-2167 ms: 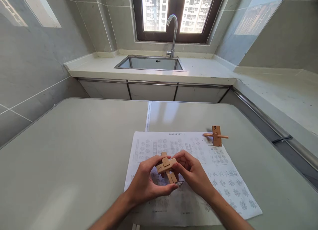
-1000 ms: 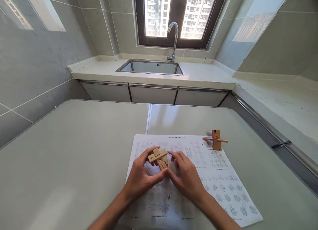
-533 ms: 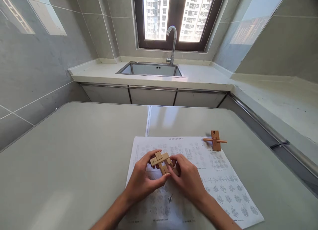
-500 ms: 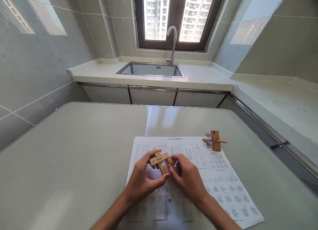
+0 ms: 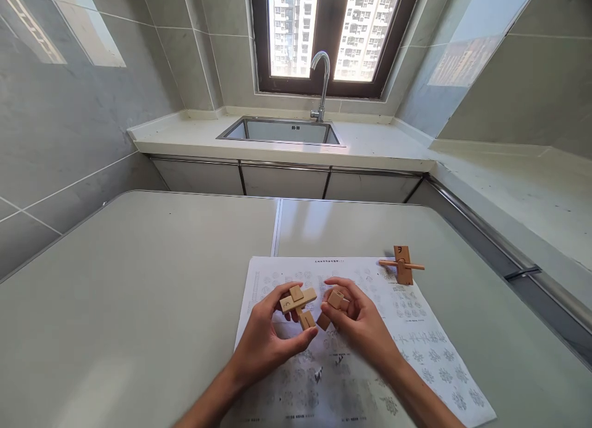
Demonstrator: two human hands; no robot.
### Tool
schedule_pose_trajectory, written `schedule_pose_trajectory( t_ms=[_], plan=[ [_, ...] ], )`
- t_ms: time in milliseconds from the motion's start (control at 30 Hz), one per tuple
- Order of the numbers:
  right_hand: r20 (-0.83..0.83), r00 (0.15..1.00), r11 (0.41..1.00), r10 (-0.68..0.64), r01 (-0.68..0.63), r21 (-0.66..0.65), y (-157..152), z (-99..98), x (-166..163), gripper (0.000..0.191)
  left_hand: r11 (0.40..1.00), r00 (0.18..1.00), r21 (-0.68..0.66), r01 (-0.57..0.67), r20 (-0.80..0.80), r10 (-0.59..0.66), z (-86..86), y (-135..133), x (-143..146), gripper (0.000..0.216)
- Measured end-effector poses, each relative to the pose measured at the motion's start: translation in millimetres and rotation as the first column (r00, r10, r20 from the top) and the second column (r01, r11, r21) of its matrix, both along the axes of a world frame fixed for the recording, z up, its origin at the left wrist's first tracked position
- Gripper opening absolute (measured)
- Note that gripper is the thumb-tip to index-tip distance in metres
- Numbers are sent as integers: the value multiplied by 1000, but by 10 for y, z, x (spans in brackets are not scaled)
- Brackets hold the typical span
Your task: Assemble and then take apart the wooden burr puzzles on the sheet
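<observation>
My left hand (image 5: 274, 332) grips a cluster of interlocked light wooden puzzle pieces (image 5: 298, 300), fingers behind and thumb at its lower end. My right hand (image 5: 358, 309) is closed around some darker wooden puzzle pieces (image 5: 336, 299); the fingers hide part of them, so I cannot tell how they join. A small gap separates the two groups. Both hands are above a printed sheet (image 5: 365, 341) covered with small diagrams. At the sheet's top right corner rests a brown wooden assembly (image 5: 403, 274), a flat numbered block crossed by a thin rod.
The sheet lies on a pale table (image 5: 139, 304) with a seam down its middle. Beyond it, a white counter (image 5: 185, 138) holds a sink (image 5: 277, 131) and a tall faucet (image 5: 322, 86) below a window. Another ledge (image 5: 522, 181) runs along the right side.
My right hand has moved slightly right, away from the left-hand cluster, with the darker wooden pieces in it. The left hand stays nearly in place and keeps its hold.
</observation>
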State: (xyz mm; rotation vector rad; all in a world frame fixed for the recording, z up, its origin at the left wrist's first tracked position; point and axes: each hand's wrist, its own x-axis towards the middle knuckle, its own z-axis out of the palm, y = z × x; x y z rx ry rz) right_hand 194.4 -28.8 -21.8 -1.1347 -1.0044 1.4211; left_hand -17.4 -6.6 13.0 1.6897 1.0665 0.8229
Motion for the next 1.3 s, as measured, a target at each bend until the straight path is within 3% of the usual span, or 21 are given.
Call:
schedule_pose_trajectory(
  t_ms=[200,533,633,833,1033,1300],
  plan=[
    [85,996,994,14,-4,-107,9,71,24,45,1000,999,11,-8,-33,9,11,-3,-1,59],
    [23,992,982,123,-118,-146,6,221,75,48,998,997,56,-41,-65,45,-45,-3,-6,59],
    [34,992,987,120,-116,-108,-4,211,60,46,989,993,131,-69,-88,81,-69,-4,-5,58],
    [169,985,996,-20,4,94,-78,155,-68,34,978,994,204,-36,-98,56,-83,-32,12,60],
    [319,947,993,-38,1,116,-155,131,-126,31,973,994,230,-6,-102,30,-105,-53,14,58],
    [474,874,980,-109,13,201,-222,128,-192,25,906,986,422,14,-157,58,-207,-88,39,55]
  ],
)
